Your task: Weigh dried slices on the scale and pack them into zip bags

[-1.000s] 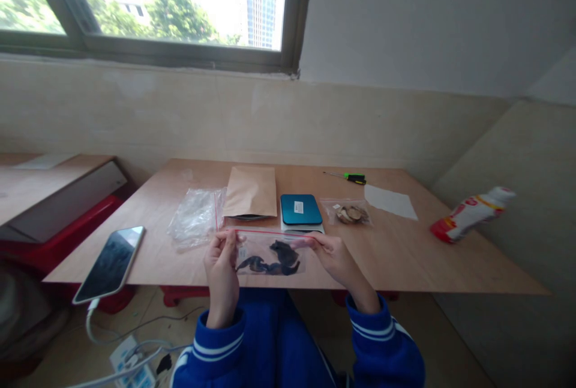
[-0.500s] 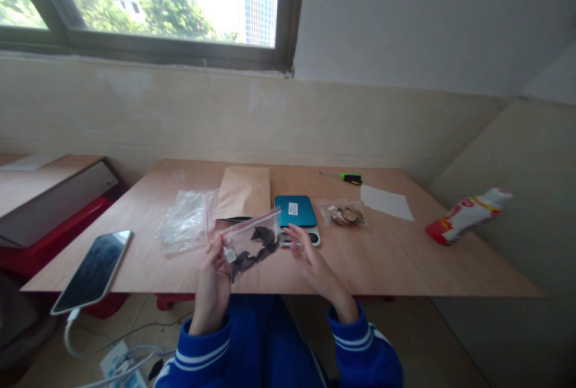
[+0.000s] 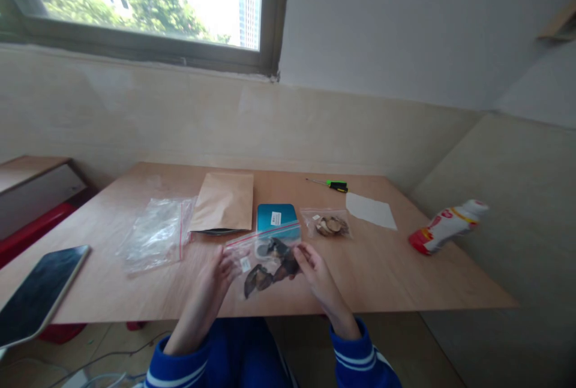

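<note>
A clear zip bag (image 3: 265, 280) with dark, dried, curled pieces and a small white label is held up over the table's near side. My left hand (image 3: 219, 274) is closed on its left edge. My right hand (image 3: 312, 263) pinches its right edge. Behind the bag is a small scale with a blue top (image 3: 276, 215) and a white sticker; the bag partly covers it. Right of the scale lies another zip bag (image 3: 332, 225) with brownish dried slices. A brown paper bag (image 3: 225, 201) lies to the left of the scale.
Empty clear plastic bags (image 3: 155, 235) and a phone (image 3: 42, 292) lie on the left. At the back are a screwdriver (image 3: 337, 185) and a white paper sheet (image 3: 371, 210). A red-and-white bottle (image 3: 445, 226) is on the right. The table's front edge (image 3: 378, 311) is close.
My right hand, open beside the bag before, now grips its right edge. The bag has turned to face me more and covers more of the scale. The view has shifted to the right.
</note>
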A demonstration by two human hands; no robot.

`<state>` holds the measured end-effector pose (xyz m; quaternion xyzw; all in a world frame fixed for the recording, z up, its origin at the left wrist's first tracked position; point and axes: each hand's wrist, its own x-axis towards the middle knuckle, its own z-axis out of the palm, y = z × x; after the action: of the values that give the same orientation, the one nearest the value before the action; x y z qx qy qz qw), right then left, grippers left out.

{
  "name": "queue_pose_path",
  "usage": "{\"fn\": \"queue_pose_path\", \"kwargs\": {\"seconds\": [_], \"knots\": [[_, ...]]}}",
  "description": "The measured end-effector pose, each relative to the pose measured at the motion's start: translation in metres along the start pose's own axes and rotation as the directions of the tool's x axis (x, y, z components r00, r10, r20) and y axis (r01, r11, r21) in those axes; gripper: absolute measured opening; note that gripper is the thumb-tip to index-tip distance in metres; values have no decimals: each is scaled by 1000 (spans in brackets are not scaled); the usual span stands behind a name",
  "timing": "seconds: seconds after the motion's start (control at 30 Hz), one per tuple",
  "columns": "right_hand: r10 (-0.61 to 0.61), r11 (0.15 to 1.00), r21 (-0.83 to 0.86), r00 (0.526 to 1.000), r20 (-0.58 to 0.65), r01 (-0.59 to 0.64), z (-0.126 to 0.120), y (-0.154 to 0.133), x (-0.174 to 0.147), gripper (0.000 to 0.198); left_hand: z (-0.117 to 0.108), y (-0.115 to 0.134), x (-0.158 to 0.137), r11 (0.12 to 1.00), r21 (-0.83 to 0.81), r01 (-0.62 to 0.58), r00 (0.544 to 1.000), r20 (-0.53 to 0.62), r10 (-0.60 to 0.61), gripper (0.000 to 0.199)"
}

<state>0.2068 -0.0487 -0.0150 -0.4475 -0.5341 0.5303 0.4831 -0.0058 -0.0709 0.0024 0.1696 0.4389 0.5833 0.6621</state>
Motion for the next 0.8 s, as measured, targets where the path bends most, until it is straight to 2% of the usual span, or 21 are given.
{"fn": "queue_pose_path", "kwargs": {"seconds": [0.1, 0.17, 0.23, 0.33, 0.4, 0.43, 0.5, 0.57, 0.63, 0.7, 0.73, 0.8], "knots": [[-13, 1000, -25, 969, -247, 7, -40, 2, 18, 46, -11, -3, 12, 963, 229, -143, 989, -4, 148, 52], [-23, 998, -70, 921, -389, -5, -73, 5, 34, 51, -23, 0, 20, 867, 414, -278, 954, 16, 298, 56], [-59, 988, -151, 867, -495, -19, -105, 10, 52, 55, -36, 7, 30, 674, 611, -415, 883, 92, 460, 50], [-147, 910, -398, 812, -566, -113, -139, 17, 75, 55, -56, 25, 54, 294, 803, -519, 748, 260, 611, 39], [-200, 852, -495, 765, -612, -173, -149, 20, 83, 53, -66, 38, 72, 20, 846, -533, 662, 403, 632, 37], [-220, 836, -511, 733, -644, -198, -149, 21, 85, 53, -71, 45, 81, -86, 851, -519, 642, 454, 618, 36], [-287, 798, -554, 660, -694, -235, -142, 22, 84, 55, -77, 55, 95, -226, 855, -467, 666, 508, 547, 35], [-416, 734, -646, 612, -672, -209, -125, 20, 79, 55, -78, 64, 102, -290, 854, -431, 710, 520, 476, 33], [-533, 679, -730, 629, -565, -80, -100, 15, 71, 48, -77, 70, 104, -300, 863, -408, 750, 503, 429, 26], [-554, 689, -716, 720, -418, 115, -71, 5, 63, 39, -73, 75, 104, -283, 874, -396, 769, 484, 418, 19], [-541, 707, -678, 771, -336, 201, -55, -2, 59, 34, -71, 77, 103, -271, 878, -394, 769, 476, 427, 19], [-525, 713, -606, 842, -129, 352, -24, -17, 51, 27, -68, 81, 102, -246, 880, -406, 751, 475, 459, 21]]}}
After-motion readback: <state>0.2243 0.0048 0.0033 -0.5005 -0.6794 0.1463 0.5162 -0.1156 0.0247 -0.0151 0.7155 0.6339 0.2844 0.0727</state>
